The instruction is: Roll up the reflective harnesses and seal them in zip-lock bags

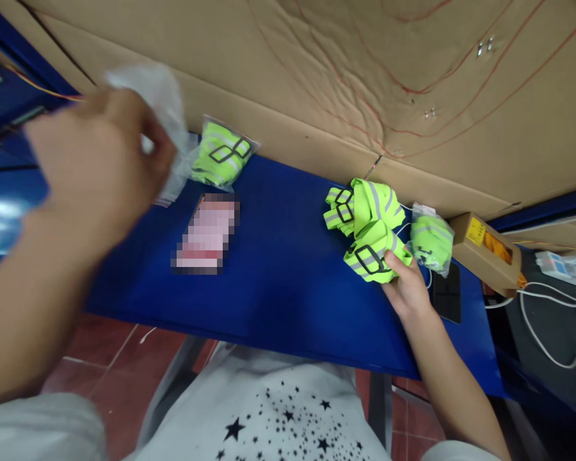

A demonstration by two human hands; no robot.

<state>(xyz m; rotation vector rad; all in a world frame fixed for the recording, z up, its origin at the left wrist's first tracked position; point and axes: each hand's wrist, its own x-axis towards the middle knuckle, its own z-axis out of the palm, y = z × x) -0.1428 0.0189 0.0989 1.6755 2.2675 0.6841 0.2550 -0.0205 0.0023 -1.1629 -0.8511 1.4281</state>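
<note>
My left hand [110, 147], smeared by motion, is raised over the left side of the blue table, its fingers closed on a clear plastic bag [168, 96]. On the right, my right hand [406, 282] grips a folded bundle of yellow-green reflective strap [377, 253] with a black buckle. Just behind that bundle lies another reflective strap bundle [377, 202], touching it. A bagged strap bundle [223, 153] rests against the cardboard at the back left. To the right of my right hand sits a second bagged bundle [432, 240].
A phone [206, 234] with a blurred-out screen lies on the blue table [278, 282]. At right are a dark phone [447, 294], a brown box [487, 253] and white cables [528, 320]. Cardboard [288, 102] walls the back.
</note>
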